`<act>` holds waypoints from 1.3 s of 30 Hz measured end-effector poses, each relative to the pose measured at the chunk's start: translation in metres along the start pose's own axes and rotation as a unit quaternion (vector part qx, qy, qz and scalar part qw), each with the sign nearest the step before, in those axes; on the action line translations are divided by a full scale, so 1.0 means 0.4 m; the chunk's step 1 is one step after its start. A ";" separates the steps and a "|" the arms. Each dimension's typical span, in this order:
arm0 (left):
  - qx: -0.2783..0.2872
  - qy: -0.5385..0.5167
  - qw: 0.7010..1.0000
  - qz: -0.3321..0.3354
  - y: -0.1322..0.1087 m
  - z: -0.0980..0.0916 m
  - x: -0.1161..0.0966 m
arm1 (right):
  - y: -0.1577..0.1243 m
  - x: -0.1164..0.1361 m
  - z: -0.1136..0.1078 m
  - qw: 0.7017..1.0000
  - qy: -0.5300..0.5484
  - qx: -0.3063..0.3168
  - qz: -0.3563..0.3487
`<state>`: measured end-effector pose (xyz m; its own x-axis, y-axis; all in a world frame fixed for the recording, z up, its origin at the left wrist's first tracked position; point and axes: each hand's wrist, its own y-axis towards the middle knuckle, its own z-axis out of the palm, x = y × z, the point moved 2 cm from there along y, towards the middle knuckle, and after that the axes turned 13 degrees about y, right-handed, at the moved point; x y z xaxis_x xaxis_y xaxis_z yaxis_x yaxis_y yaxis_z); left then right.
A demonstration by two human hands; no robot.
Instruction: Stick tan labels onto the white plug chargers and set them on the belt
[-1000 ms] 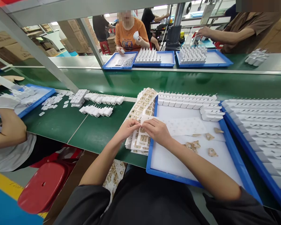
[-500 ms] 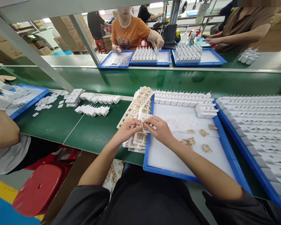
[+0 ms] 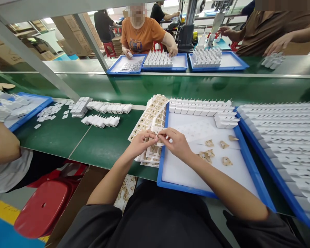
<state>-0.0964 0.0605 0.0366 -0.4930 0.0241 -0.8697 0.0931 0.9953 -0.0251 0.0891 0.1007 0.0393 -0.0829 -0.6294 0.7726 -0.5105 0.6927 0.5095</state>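
My left hand [image 3: 142,143] and my right hand [image 3: 176,142] meet fingertip to fingertip over the left rim of a blue tray [image 3: 160,172]. Both are closed in a pinch. Something small is between the fingers, too small and too covered to name. Just behind the fingertips shows a white piece of sheet [image 3: 156,129]. Under and beyond my hands lies a stack of sticker sheets [image 3: 147,117] with tan and gold patches. Inside the tray, torn tan paper scraps [image 3: 206,155] lie near my right forearm, and white plug adapters [image 3: 198,109] stand in rows along its far edge.
A second blue tray [image 3: 263,162] full of white adapters is at the right. More adapters [image 3: 102,121] and flat white pieces [image 3: 50,111] lie on the green bench to the left. A slanted metal post [image 3: 49,72] crosses at left. Co-workers sit opposite and at left.
My hands keep almost the same pinch over the sheets. Across the bench, the co-worker in brown now reaches toward the adapters at far right; the one in orange has lowered a hand.
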 end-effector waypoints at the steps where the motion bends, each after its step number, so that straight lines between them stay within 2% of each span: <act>1: -0.005 -0.008 1.000 -0.003 -0.001 0.000 0.001 | -0.002 0.003 -0.002 1.000 0.018 0.004 0.009; 4: -0.026 -0.037 0.999 -0.005 -0.003 0.003 0.003 | -0.009 0.014 -0.010 0.997 0.065 0.035 0.035; 7: -0.027 -0.074 0.997 -0.010 -0.002 0.011 0.004 | -0.018 0.021 -0.016 0.995 0.065 0.048 0.049; 10: -0.020 -0.082 0.996 -0.016 -0.001 0.019 0.005 | -0.026 0.019 -0.014 0.995 0.062 0.043 0.059; 16: 0.003 -0.030 0.999 -0.026 -0.013 0.018 0.015 | -0.035 0.013 0.005 0.994 0.083 0.025 0.065; 20: -0.014 -0.007 1.000 -0.025 -0.024 0.022 0.026 | -0.040 0.010 0.014 0.993 0.091 0.007 0.075; 27: -0.053 -0.052 0.997 0.000 -0.028 0.038 0.024 | -0.043 0.009 0.015 0.988 0.135 -0.012 0.070; 32: -0.032 -0.114 0.993 0.015 -0.030 0.046 0.022 | -0.040 0.000 0.010 0.971 0.208 -0.026 0.117; 35: -0.031 -0.146 0.989 0.013 -0.030 0.051 0.025 | -0.038 0.003 0.006 0.970 0.210 -0.023 0.119; 39: -0.055 -0.132 0.990 0.015 -0.032 0.051 0.028 | -0.037 0.013 0.000 0.976 0.190 -0.021 0.105</act>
<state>-0.0854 0.0462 0.0172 -0.2475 0.0433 -0.9679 0.0032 0.9990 0.0438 0.0963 0.0871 0.0357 0.1449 -0.3020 0.9422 -0.4795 0.8115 0.3339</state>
